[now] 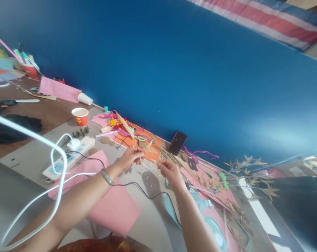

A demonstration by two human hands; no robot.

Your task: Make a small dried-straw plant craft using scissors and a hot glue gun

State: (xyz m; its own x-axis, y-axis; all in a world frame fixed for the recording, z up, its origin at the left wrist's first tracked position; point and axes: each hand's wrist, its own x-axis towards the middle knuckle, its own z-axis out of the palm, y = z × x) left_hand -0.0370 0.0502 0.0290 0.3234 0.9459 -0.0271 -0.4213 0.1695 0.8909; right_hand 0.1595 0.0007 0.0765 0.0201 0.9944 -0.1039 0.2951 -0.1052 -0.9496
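Note:
My left hand point(131, 156), with a bangle point(107, 177) on its wrist, is closed in a pinch on a pale dried leaf point(148, 145) that points up and to the right. My right hand point(171, 172) is a little to the right, its fingertips pressed together. Whatever those fingers hold, if anything, is too small to make out. Behind both hands lies orange paper point(145, 134) with dried stalks point(171, 156) beside it. A dark phone point(177, 142) leans against the blue partition point(158, 70).
A red paper cup point(81, 117) stands left, near a tipped white cup point(85, 99). A power strip point(69, 159) and a white cable point(61, 168) lie near my left arm. Pink paper point(116, 206) covers the front. Dried leaves point(246, 162) stick up at right.

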